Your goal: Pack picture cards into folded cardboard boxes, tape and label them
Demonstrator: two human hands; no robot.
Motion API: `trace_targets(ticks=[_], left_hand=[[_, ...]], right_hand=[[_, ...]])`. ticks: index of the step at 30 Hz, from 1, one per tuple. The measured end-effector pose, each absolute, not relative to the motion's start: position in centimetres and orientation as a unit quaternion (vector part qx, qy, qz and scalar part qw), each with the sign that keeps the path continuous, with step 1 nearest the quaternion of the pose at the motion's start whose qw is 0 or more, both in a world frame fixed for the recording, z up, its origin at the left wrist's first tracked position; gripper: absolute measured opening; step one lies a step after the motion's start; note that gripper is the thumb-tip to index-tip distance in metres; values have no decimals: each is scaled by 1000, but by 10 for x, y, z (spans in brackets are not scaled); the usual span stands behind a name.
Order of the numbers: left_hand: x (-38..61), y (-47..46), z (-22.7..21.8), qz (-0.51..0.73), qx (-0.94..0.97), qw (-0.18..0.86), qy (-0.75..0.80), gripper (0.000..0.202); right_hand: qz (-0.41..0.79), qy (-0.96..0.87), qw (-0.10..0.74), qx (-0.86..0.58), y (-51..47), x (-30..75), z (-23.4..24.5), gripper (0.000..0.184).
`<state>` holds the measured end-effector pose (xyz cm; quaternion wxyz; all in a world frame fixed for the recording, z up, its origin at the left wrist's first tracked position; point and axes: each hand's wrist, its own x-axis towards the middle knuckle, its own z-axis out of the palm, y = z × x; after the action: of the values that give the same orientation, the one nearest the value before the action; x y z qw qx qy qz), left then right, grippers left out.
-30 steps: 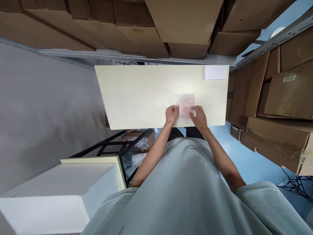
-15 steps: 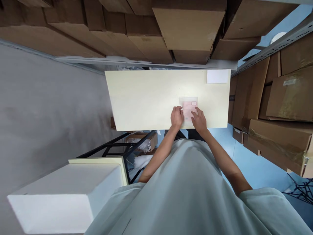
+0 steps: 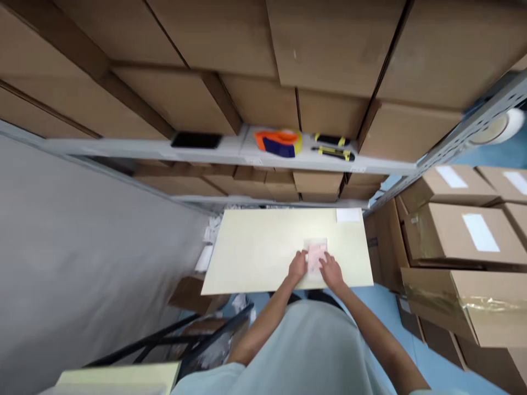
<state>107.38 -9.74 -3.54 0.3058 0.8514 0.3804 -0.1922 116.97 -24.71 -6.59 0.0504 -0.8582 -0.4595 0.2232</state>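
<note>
1. Surface/room, L to R: gray wall (image 3: 94, 236); black metal frame (image 3: 222, 330), lower L; cream tabletop (image 3: 255, 252), mid view, w/ white paper (image 3: 348, 215) at its far R corner; blue floor (image 3: 403, 323).
2. Gray shelf (image 3: 231, 145) above tabletop, L to R: black flat item (image 3: 196, 140), orange/yellow/navy tool (image 3: 280, 142), 2 black-yellow cutters (image 3: 334, 153). White roll (image 3: 498, 127) far R.
3. L hand (image 3: 298, 267): fingers bunched at bag's L edge; can't tell if gripping (blur).
4. R hand (image 3: 331, 270): fingers spread, tips on bag's R part, not closed.
5. Containers, L to R: cardboard boxes (image 3: 230, 33), packed tight on shelving; translucent bag (image 3: 315, 241), flat on tabletop near front edge, btwn hands, w/ pink phone-case-like item (image 3: 316, 255) inside; stacked cartons (image 3: 432, 230) at R, some w/ white labels (image 3: 481, 232). Contents of boxes & cartons hidden.
</note>
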Motion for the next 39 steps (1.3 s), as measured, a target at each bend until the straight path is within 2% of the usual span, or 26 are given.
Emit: trace_targets(ticks=[3,5,10,14,17,21,25,28,31,35,39], left_hand=[[1063,-96,-21,-203,867,282,357,59],[1060,-90,-13,-208,878,269,335,58],[1087,-47,25,-174,911,236,292,56],[1146,0,88,-78,943,202,253,47],[1192,27,149,13,959,173,223,41],[1233,47,220,108,966,137,189,44],[1248,55,255,141,969,112,169,42],[1246,56,261,139,971,98,168,39],[1239,55,260,130,971,91,179,36],[1229,50,250,113,969,97,195,31],[1211,41,205,76,965,138,209,29]], right_hand=[[182,-483,15,-857,-241,1163,-60,41],[157,-513,9,-844,-233,1167,-49,36],[69,-575,44,-814,-188,1236,20,31],[-37,-570,71,-818,-134,1323,112,31],[-105,-545,88,-827,-101,1370,181,42],[-137,-525,87,-836,-76,1399,239,44],[-101,-520,58,-846,-65,1407,251,44],[-71,-515,37,-854,-62,1408,250,50],[-60,-511,28,-857,-62,1406,254,44],[-62,-511,37,-857,-64,1399,257,38],[-52,-518,60,-852,-84,1384,225,49]])
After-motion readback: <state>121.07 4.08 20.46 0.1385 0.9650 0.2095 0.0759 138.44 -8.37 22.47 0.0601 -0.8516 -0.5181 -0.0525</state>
